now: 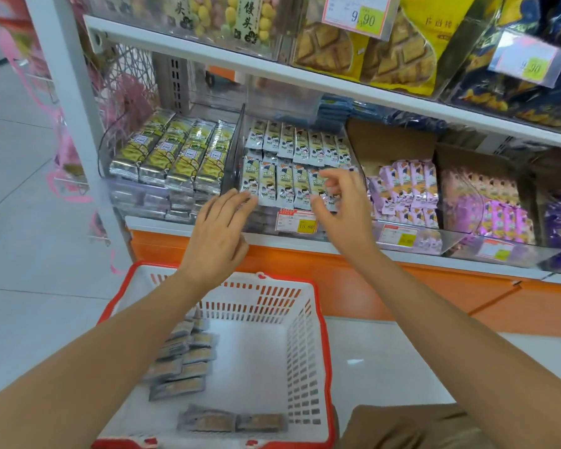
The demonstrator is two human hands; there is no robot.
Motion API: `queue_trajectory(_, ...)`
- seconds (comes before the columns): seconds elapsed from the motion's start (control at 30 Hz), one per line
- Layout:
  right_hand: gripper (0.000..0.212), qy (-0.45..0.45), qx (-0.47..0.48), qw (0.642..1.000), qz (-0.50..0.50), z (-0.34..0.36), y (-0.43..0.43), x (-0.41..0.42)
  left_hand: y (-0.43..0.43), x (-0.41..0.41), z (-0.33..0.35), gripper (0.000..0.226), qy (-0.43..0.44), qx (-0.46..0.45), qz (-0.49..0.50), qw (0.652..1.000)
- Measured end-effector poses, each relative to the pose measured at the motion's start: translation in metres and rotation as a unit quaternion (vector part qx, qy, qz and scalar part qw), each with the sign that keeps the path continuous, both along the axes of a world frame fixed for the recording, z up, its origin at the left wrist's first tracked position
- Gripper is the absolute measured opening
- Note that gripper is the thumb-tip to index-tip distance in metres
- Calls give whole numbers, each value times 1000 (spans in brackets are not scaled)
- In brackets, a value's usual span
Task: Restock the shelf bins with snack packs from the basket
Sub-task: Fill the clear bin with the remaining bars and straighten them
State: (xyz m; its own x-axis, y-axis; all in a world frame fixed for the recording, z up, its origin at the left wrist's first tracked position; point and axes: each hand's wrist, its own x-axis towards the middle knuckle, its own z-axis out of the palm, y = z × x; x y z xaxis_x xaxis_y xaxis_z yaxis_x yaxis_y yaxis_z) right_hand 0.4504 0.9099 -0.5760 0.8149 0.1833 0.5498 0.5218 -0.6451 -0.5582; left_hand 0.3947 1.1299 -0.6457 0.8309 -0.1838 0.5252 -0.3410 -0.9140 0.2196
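Observation:
A clear shelf bin holds two rows of small grey snack packs with a cartoon figure. My left hand reaches to the front row, its straight fingertips touching the leftmost packs. My right hand hovers at the right end of that row, fingers loosely spread and slightly blurred, holding nothing I can see. Below, a white basket with a red rim sits on the floor. Several grey snack packs lie along its left side and two more packs at its near end.
A bin of yellow-green packs stands to the left, bins of purple packs to the right. A price tag hangs on the bin front. An upper shelf carries bagged snacks. An orange base panel runs below the shelf.

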Motion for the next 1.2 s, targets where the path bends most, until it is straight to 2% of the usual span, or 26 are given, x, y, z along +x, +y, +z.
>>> queue_trajectory(0.13, 24, 65, 10, 991, 114, -40, 56, -29, 39, -29, -31, 59, 33, 15, 43, 998)
queue_trajectory(0.23, 20, 140, -12, 977, 163, -90, 90, -46, 74, -53, -61, 59, 105, 27, 81, 991)
queue_trajectory(0.43, 22, 312, -80, 932, 168, -196, 122, -70, 126, -96, -127, 67, 253, 36, 167, 952)
queue_trajectory(0.57, 24, 392, -136, 896, 158, -247, 132, -84, 142, -112, -164, 71, 311, 11, 188, 932)
queue_trajectory(0.7, 30, 486, -172, 841, 167, -284, 143, -95, 148, -118, -177, 57, 280, -34, 158, 946)
queue_trajectory(0.9, 32, 601, -164, 769, 142, -324, 170, -105, 149, -117, -185, 59, 259, -51, 150, 953)
queue_trajectory(1.03, 29, 609, -163, 773, 78, -341, 189, -107, 148, -114, -181, 67, 260, -65, 152, 951)
queue_trajectory(1.1, 3, 604, -176, 775, 58, -347, 196, -106, 148, -114, -181, 66, 270, -70, 151, 948)
queue_trajectory(1.17, 29, 600, -186, 776, 53, -354, 200, -105, 148, -114, -182, 65, 275, -67, 157, 946)
queue_trajectory(1.2, 26, 605, -178, 774, 52, -353, 202, -105, 148, -114, -182, 64, 280, -66, 162, 944)
